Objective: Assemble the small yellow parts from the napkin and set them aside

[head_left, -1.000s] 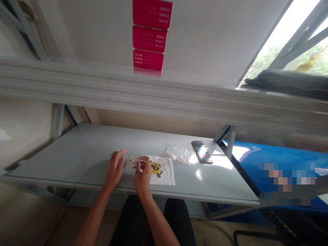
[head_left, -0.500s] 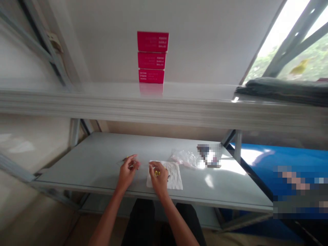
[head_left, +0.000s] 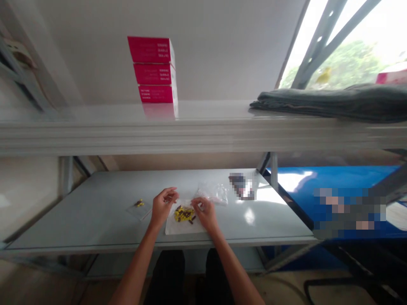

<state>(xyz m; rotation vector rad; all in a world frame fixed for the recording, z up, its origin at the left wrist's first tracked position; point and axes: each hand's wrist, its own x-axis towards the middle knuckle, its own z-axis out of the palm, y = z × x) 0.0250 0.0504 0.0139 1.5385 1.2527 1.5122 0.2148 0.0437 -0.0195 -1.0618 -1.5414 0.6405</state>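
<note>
A white paper sheet [head_left: 178, 227] lies on the grey shelf table [head_left: 104, 203] with a small heap of yellow and dark pieces [head_left: 183, 214] on it. My left hand [head_left: 161, 206] hovers at the sheet's left edge, fingers curled in a pinch on something too small to name. My right hand [head_left: 206, 213] rests at the sheet's right edge, fingers bent toward the heap. To the left lies a small clear bag with yellow pieces [head_left: 139, 206].
A crumpled clear plastic bag [head_left: 213, 192] and a blurred dark object [head_left: 242, 186] lie at the back right. Pink boxes [head_left: 153, 70] and a folded grey cloth [head_left: 327, 101] sit on the upper shelf. A blue surface [head_left: 305, 190] stands to the right.
The view swung right and down. My left hand moved from the small bag to the paper's left edge; my right hand shifted to the heap's right side, uncovering the pieces.
</note>
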